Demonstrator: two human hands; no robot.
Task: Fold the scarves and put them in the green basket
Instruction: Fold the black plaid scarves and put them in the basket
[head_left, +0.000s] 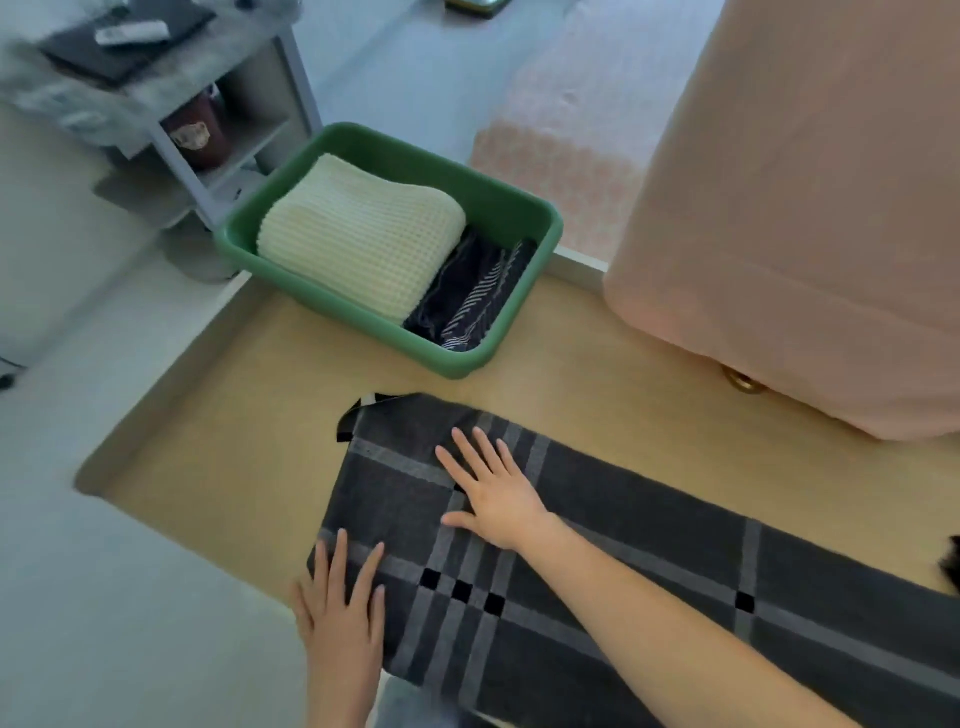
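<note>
Only the person's two bare hands and forearms are in view. The left hand (340, 621) shows with a short stretch of bare left forearm (337, 699), cut off by the lower edge. The right hand (496, 499) shows with a longer bare right forearm (675, 636). The fingers are slim and the nails too blurred to judge.

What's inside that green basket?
A folded cream waffle-knit scarf fills most of the green basket, with a dark striped scarf tucked beside it. Anything beneath them is hidden.
</note>
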